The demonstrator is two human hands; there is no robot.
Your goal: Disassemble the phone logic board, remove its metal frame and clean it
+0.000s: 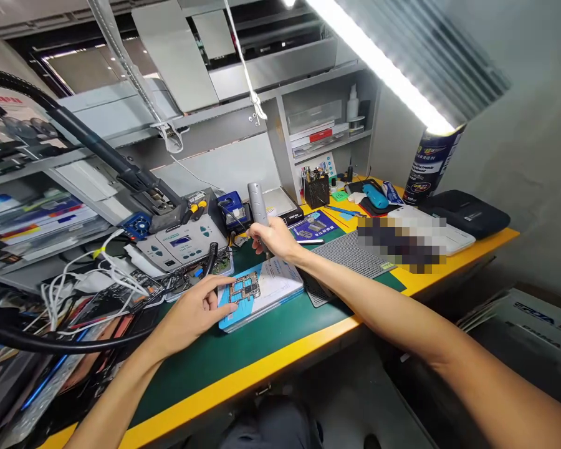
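A small phone circuit board (245,287) lies on a blue-and-white booklet or flat pack (280,284) on the green mat. My left hand (199,308) pinches the board's left side, thumb at the near edge and fingers at the far one. Just beyond it, my right hand (275,240) is wrapped round a thick grey tool handle (257,201), held nearly upright. A short tip shows under the fist, above the far edge of the pack; the tool's exact kind is unclear.
A grey control station (184,243) and tangled white cables (93,280) crowd the left. To the right lie a perforated grey mat (350,255), a mesh pen holder (316,190) and a dark spray can (430,162). The yellow table edge (243,383) runs in front.
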